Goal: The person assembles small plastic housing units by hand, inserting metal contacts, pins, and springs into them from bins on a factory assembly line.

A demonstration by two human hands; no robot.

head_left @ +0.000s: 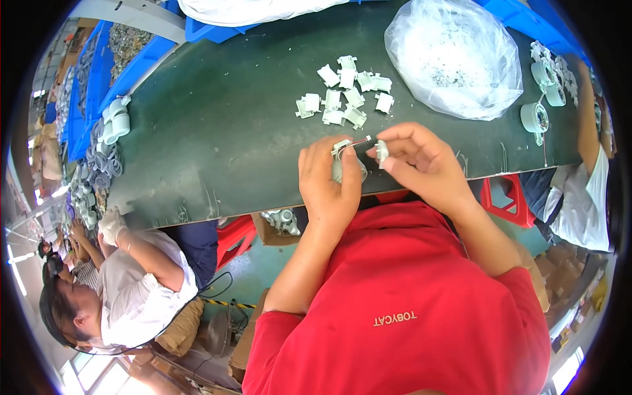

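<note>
My left hand (322, 181) is closed around a pale round plastic housing (338, 171), which its fingers and thumb partly cover. A thin red-and-white wire (359, 141) sticks out of it, ending in a small white plug (368, 138) between my hands. To the right, my right hand (428, 161) pinches a small white plastic piece (382, 151) between thumb and fingers, apart from the housing. Both hands are just above the near edge of the green work table (217, 131). Beyond them lies a loose group of small white plastic parts (333, 100).
A clear plastic bag (454, 62) of small pieces lies at the far right. Round housings (532, 118) with wires sit beyond it. White caps (117, 125) and grey rings (105, 168) line the left end. Blue bins (141, 62) border the table. Co-workers are on both sides.
</note>
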